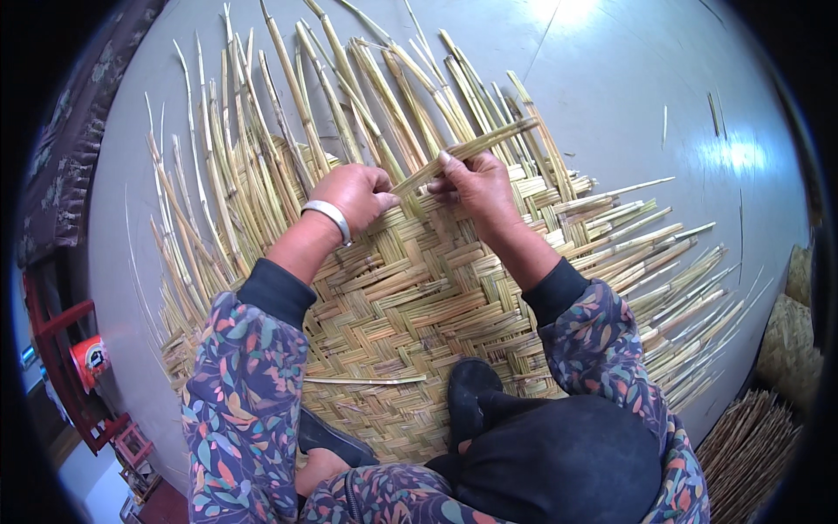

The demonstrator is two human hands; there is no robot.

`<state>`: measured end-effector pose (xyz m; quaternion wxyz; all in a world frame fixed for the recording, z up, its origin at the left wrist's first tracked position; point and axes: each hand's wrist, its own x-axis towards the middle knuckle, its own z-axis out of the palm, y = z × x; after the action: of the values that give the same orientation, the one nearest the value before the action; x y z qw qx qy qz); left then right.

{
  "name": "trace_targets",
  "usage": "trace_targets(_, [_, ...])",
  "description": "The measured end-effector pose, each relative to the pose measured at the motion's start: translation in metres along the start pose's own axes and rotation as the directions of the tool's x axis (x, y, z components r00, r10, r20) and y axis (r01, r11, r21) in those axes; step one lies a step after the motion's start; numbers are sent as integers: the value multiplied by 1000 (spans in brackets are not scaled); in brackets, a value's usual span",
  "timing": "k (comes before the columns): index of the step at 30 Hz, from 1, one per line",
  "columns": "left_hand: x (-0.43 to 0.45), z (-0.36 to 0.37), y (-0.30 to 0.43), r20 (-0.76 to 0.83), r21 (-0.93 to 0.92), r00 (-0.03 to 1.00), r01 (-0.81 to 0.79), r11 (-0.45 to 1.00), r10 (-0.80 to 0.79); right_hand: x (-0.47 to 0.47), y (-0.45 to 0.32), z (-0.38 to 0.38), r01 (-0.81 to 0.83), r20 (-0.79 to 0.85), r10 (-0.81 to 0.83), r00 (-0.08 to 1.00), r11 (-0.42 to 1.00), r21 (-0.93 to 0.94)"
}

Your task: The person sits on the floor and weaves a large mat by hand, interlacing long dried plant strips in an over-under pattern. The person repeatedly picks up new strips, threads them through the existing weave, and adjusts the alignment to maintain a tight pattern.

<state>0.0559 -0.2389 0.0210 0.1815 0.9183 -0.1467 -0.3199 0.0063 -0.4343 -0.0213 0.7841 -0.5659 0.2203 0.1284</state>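
Observation:
A broad mat (419,295) of flattened plant stalks, woven in a diagonal twill pattern, lies on the floor before me. Between my hands, a flat bundle of split stalks (501,136) slants up to the right above the mat's far woven edge. My right hand (481,187) pinches it between thumb and fingers near its middle. At its lower left end, the thumb and fingertips of my left hand (357,196) hold it, close over the weave. Unwoven stalk ends (386,98) fan out beyond both hands, with more ends (661,262) spreading to the right.
A loose strip (366,379) lies across the mat near my shoes (468,393), which stand on the weave. Grey floor (622,85) holds a few stray slivers. At lower right are a pile of thin stalks (753,452) and woven pieces (789,347). Red wooden furniture (62,321) stands left.

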Motion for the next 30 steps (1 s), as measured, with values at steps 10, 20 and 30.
trace_targets(10, [-25,40,-4,-510,-363,822,64,930,-255,49,-22,24,303,352,-20,936,555,-774])
trace_targets(20, [-19,55,-13,-529,-508,774,41,860,-349,38,-20,16,392,385,-94,918,360,-847])
trace_targets(30, [-22,57,-14,-527,-627,764,-53,777,-373,32,-1,14,609,584,-356,729,-50,-791])
